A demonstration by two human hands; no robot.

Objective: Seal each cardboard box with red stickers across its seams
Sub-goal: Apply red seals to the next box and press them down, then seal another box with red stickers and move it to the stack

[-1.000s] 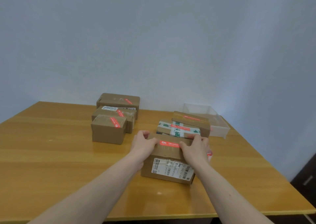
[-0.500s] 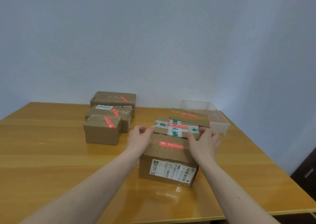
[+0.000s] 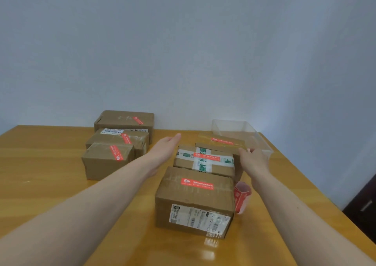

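Starting from the near edge of the table (image 3: 50,194), the closest cardboard box (image 3: 195,200) stands with a red sticker (image 3: 197,183) already lying flat across its top seam and a shipping label on its front face. Just beside its right side, the sticker roll (image 3: 242,197) stands on the wood, very close to the right forearm; I judge that a careless pull back of this arm could knock the roll over or push it toward the table edge.

Behind it, the box with green-printed tape (image 3: 204,161) also carries a red sticker. The left hand (image 3: 164,149) hovers just beside its left side with fingers straight and together, holding nothing. The right hand (image 3: 254,160) is at its right side, fingers loosely spread and a little bent, also holding nothing. If both hands press unevenly on this box, it may slide against the flat box (image 3: 221,143) behind it.

Further back on the left, three sealed boxes (image 3: 107,160) stand close together. At the far right, a clear plastic tray (image 3: 244,135) is hard to see and could be bumped easily.
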